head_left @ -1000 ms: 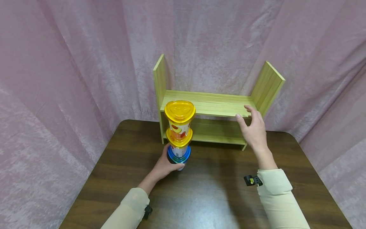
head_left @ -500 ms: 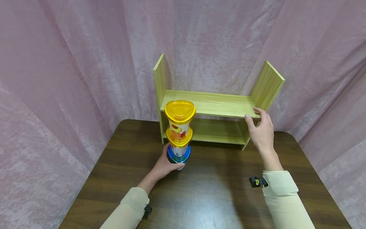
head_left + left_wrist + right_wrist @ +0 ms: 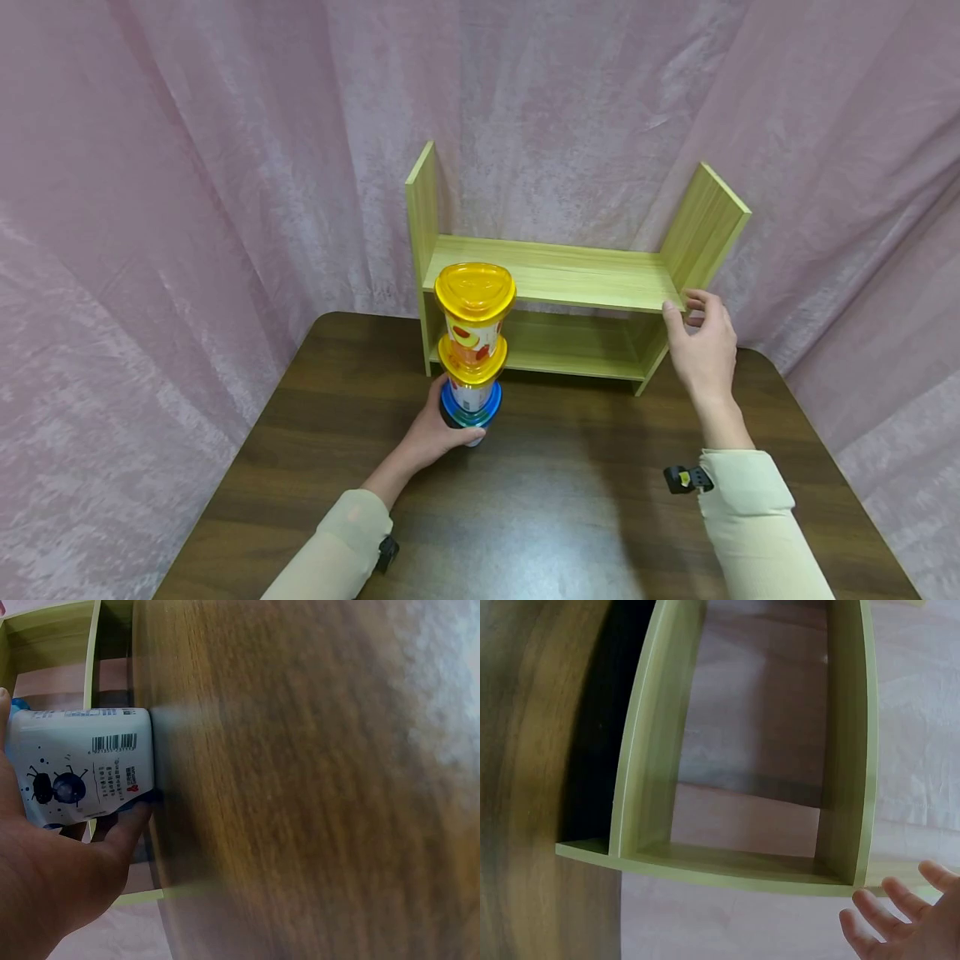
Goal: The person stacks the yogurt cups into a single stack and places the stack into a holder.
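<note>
Three lidded plastic cups stand stacked, a yellow-lidded cup (image 3: 476,304) on top, another yellow-lidded cup (image 3: 472,367) in the middle, and a blue-lidded cup (image 3: 471,406) at the bottom. My left hand (image 3: 431,429) grips the bottom cup, thumb in front and fingers round its far side. In the left wrist view, that white cup (image 3: 82,765) shows a barcode and a blueberry drawing, its base at the tabletop. My right hand (image 3: 705,342) is at the right front corner of the wooden shelf (image 3: 562,271). Its fingers spread apart beside the side panel in the right wrist view, holding nothing.
The two-tier shelf stands at the back of the dark wooden table (image 3: 525,517), with upright side panels (image 3: 705,225). Pink curtains (image 3: 225,167) hang behind and on both sides. The cup stack stands in front of the shelf's left end.
My right hand has moved right along the shelf's front edge to its right corner. My left hand and the cup stack have stayed in place.
</note>
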A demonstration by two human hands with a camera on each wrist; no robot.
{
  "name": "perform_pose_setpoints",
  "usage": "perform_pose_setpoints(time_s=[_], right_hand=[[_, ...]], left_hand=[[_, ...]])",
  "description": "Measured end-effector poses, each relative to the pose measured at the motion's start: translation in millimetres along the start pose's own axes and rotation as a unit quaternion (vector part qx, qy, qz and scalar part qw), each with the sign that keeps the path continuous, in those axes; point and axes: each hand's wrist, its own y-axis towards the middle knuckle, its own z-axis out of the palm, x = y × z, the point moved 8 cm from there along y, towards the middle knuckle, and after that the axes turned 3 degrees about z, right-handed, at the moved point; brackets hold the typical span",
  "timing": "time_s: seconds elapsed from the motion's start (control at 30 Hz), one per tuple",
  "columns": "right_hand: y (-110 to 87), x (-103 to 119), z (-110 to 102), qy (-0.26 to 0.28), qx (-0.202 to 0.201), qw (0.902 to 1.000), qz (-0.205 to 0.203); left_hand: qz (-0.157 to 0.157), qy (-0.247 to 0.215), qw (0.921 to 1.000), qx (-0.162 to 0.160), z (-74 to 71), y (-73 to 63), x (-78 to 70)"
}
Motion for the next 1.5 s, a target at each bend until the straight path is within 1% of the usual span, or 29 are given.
perform_pose_setpoints(time_s=[0.17, 0.37, 0.43, 0.63, 0.73, 0.9, 1.17, 1.5], right_hand=[[1.9, -5.9, -4.6, -0.007, -0.018, 0.9998, 0.008], [7.9, -17.9, -9.2, -0.023, -0.043, 0.9976, 0.049], [10.7, -20.6, -9.4, -0.026, -0.051, 0.9969, 0.054], [17.6, -20.8, -3.8, -0.030, -0.053, 0.9973, 0.041], [18.9, -21.9, -1.7, -0.034, -0.054, 0.9969, 0.045], [19.5, -25.4, -0.7, -0.035, -0.068, 0.9956, 0.054], [26.2, -26.2, 0.0, -0.035, -0.084, 0.9945, 0.052], [35.9, -30.1, 0.9, -0.068, -0.105, 0.9911, 0.047]], left_hand=[[0.000, -0.007, 1.0000, 0.001, 0.7, 0.3, 0.6], [-0.007, -0.005, 1.0000, 0.000, 0.7, 0.4, 1.7], [-0.008, -0.003, 1.0000, -0.002, 0.3, 0.2, 2.2], [-0.005, -0.008, 1.0000, -0.002, -0.1, 0.4, 3.2], [-0.004, -0.010, 0.9999, 0.000, 0.2, 0.4, 3.5], [-0.005, -0.008, 1.0000, 0.002, 0.7, 0.2, 3.6], [-0.006, -0.005, 1.0000, 0.001, 0.9, 0.4, 3.8], [-0.007, -0.006, 1.0000, -0.002, 0.3, 1.6, 5.5]])
